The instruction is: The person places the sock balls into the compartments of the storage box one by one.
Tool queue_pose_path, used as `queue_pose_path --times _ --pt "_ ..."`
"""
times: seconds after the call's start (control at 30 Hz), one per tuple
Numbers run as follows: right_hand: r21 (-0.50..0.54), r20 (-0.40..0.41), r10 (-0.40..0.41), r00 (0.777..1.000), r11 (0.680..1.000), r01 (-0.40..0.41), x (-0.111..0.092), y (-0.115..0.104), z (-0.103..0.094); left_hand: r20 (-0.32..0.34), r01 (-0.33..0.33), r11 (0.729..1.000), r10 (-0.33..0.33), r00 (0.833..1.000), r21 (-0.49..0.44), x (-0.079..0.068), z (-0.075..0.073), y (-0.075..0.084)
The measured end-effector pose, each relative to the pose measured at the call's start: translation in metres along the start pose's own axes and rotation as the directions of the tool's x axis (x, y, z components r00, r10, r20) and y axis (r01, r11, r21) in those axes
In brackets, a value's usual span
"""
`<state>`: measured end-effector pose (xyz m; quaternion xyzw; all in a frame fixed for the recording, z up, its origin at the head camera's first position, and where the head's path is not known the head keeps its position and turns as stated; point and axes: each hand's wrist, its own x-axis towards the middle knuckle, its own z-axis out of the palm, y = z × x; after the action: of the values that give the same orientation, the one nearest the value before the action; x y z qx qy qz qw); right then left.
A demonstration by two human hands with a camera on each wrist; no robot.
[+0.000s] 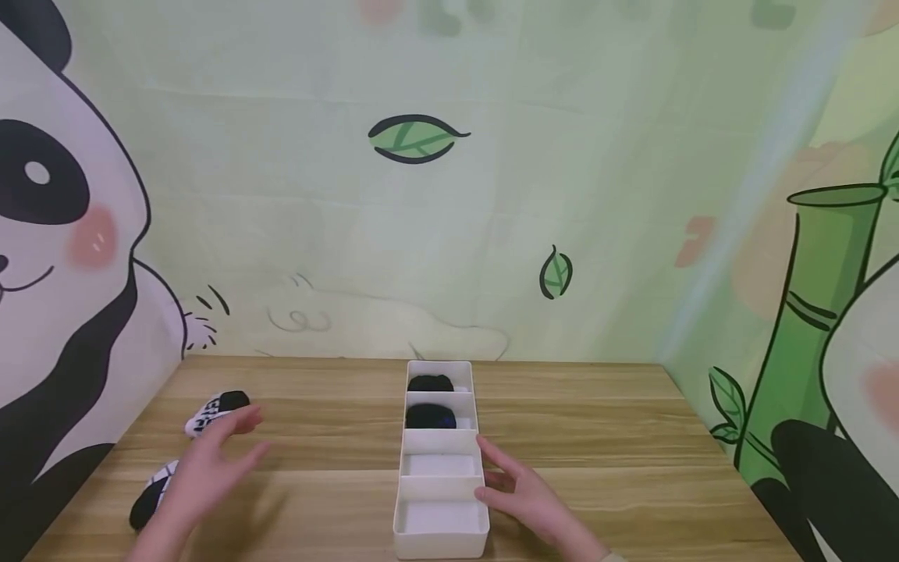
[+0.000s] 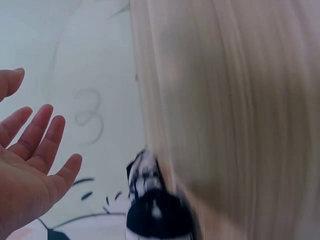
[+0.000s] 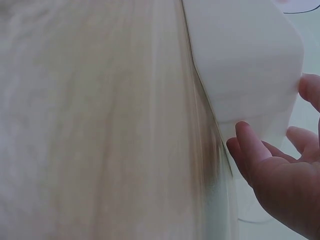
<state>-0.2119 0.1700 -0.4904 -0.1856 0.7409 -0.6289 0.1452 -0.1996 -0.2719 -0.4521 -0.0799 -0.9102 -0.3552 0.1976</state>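
A long white box [image 1: 441, 544] with compartments in a row stands mid-table. Its two far compartments each hold a dark bundle, a small one [image 1: 431, 383] behind a larger one [image 1: 431, 416]; the two near ones show bare floors. My right hand [image 1: 527, 496] touches the box's right wall with its fingertips, fingers loosely spread. To the left, my left hand [image 1: 214, 464] hovers over the table, fingers apart and holding nothing. Beyond it lies a black-and-white patterned rolled sock [image 1: 211, 414], also in the left wrist view. Another rolled sock [image 1: 149, 499], partly hidden by that hand, lies nearer.
The wooden table [image 1: 597, 421] runs back to a cloth backdrop [image 1: 316, 195] printed with pandas, leaves and bamboo. More backdrop rises along the left and right table edges.
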Motion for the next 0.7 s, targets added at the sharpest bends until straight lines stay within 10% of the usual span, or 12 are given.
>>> queue_pose_path --times 0.37,0.7 --pt "-0.011 -0.004 0.009 1.0 1.0 -0.009 -0.001 0.0 -0.002 -0.155 0.022 0.999 -0.015 0.988 0.039 -0.017 -0.016 -0.029" --pt "-0.027 -0.004 0.005 1.0 1.0 -0.005 0.0 0.001 -0.001 -0.092 0.166 0.984 -0.161 0.983 0.056 -0.027 -0.031 -0.04"
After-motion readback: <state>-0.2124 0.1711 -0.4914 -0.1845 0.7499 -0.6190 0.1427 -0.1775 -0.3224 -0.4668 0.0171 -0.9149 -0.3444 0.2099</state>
